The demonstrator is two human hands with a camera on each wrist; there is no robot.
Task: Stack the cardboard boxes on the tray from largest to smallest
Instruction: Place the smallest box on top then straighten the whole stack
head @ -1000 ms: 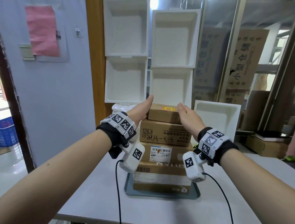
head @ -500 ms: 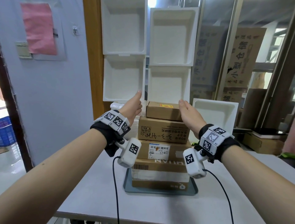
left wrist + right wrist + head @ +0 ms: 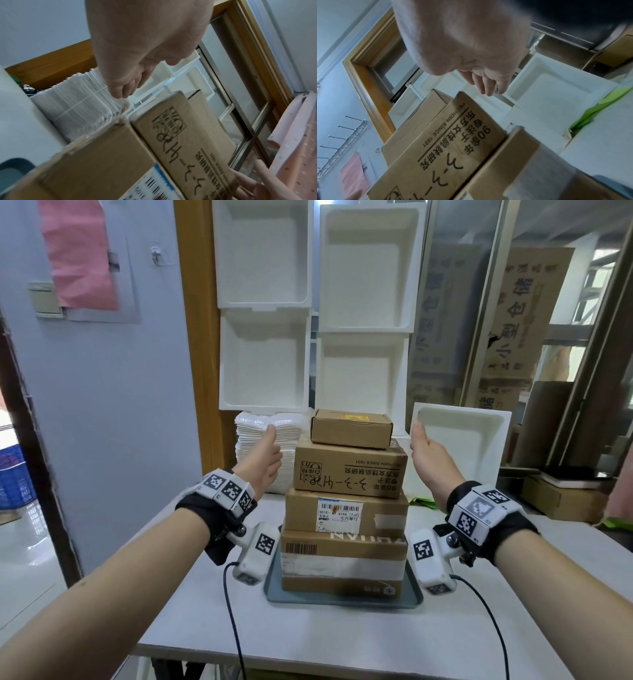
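Several cardboard boxes stand stacked on a grey tray (image 3: 274, 597) on the white table. The largest box (image 3: 342, 563) is at the bottom, a labelled box (image 3: 346, 510) rests on it, then a box with black printed characters (image 3: 349, 470), and the smallest box (image 3: 351, 429) tops the pile. My left hand (image 3: 265, 458) hovers to the left of the upper boxes, fingers relaxed, touching nothing. My right hand (image 3: 430, 455) hovers to their right, also relaxed and empty. The left wrist view shows the printed box (image 3: 187, 142); the right wrist view shows it too (image 3: 447, 146).
White foam trays (image 3: 363, 268) lean upright behind the stack, and another foam tray (image 3: 462, 436) stands at the right. A pile of white sheets (image 3: 260, 426) sits behind my left hand. Green packets (image 3: 423, 501) lie on the table to the right. Cardboard cartons (image 3: 561, 501) fill the far right.
Both hands have let go of the smallest box on top of the stack and drawn back and apart, away from the boxes. The stack stays put.
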